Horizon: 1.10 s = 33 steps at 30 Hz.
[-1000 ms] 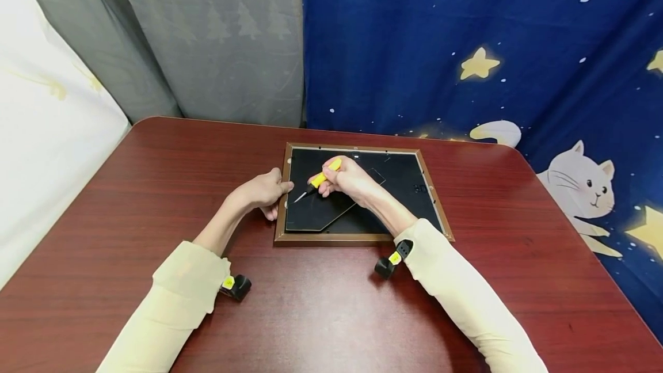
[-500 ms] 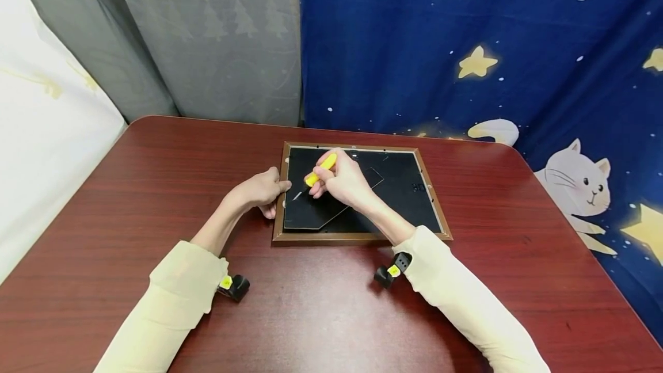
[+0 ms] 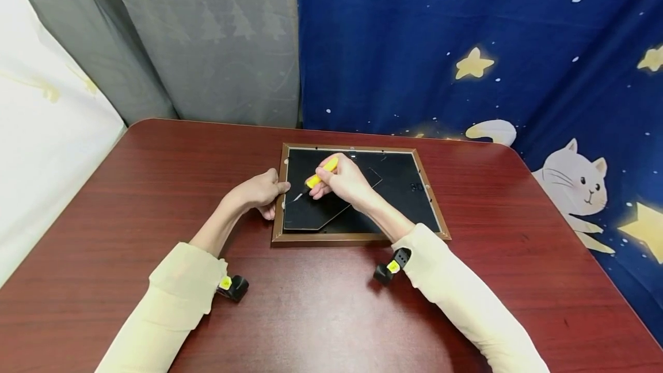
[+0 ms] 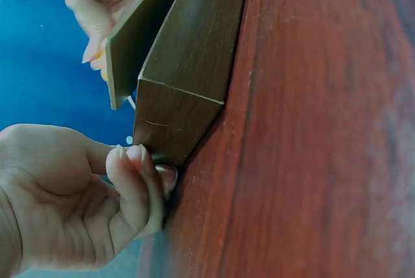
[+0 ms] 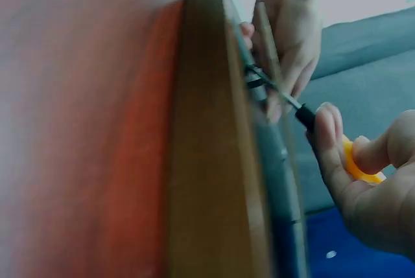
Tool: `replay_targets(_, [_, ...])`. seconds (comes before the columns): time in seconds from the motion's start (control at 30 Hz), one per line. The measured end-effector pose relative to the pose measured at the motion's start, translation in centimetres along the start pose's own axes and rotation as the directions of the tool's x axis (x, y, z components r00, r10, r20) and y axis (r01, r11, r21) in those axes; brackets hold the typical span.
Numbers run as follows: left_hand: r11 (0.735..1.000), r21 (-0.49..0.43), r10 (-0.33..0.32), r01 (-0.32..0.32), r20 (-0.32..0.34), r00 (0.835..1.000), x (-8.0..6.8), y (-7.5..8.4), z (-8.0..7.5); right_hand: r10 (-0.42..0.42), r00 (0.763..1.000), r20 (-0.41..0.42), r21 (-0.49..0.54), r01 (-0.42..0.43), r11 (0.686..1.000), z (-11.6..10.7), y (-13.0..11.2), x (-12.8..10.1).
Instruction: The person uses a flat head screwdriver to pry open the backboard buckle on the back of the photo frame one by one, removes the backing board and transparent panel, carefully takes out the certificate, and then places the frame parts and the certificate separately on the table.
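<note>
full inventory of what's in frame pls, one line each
picture frame: 1, brown wood, face down at table centre.
backing board: 1, black, set inside the frame.
stand flap: 1, black, on the backing's left part.
screwdriver: 1, yellow handle, tip near the frame's left edge.
table: 1, dark red wood.
curtains: grey, blue with stars and cat, behind.
wrist cameras: 2, black.
left hand: holds the frame's left edge.
right hand: grips the screwdriver.

Both arms wear loose, pale cream long sleeves, the left sleeve (image 3: 176, 286) and the right sleeve (image 3: 456, 286) ending above bare wrists. Each cuff carries a small black camera unit (image 3: 235, 288) with a yellow label; the other unit (image 3: 389, 266) matches it.
</note>
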State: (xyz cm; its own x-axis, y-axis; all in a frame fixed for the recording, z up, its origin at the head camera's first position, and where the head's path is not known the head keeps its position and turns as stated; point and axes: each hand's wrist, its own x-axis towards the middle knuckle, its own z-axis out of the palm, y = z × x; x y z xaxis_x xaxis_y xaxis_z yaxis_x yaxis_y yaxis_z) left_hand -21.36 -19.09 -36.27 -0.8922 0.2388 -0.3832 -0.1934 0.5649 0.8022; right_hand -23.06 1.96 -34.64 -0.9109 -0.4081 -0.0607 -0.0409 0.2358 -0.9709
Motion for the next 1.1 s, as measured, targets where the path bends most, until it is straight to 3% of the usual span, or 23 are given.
replay_targets(0.1, [1.0,-0.003,0.008,-0.008,0.0,1.0,0.0,-0.1,-0.1,-0.026,1.0,-0.017,0.03,0.027,0.999,0.0,0.8,-0.4])
replay_targets(0.27, [1.0,0.001,0.026,-0.026,0.009,1.0,0.1,0.0,-0.1,-0.166,0.985,-0.049,-0.104,0.16,0.982,0.6,0.4,-1.5])
replay_targets(0.5, [0.998,0.0,0.063,-0.064,0.056,0.996,0.3,-0.3,-0.5,-0.368,0.93,0.02,-0.309,0.356,0.882,1.8,-1.0,-2.4])
replay_targets(0.8, [0.996,-0.05,0.072,-0.068,0.091,0.993,0.2,-0.7,-0.7,-0.45,0.886,0.11,-0.385,0.455,0.803,3.3,-2.5,-2.7])
replay_targets(0.9, [0.995,-0.064,0.083,-0.078,0.092,0.992,0.2,-0.8,-0.8,-0.478,0.867,0.139,-0.439,0.487,0.755,3.9,-3.0,-2.7])
replay_targets(1.1, [0.988,-0.075,0.145,-0.137,0.114,0.983,0.1,-0.9,-0.8,-0.538,0.812,0.226,-0.57,0.558,0.603,5.2,-3.9,-2.9])
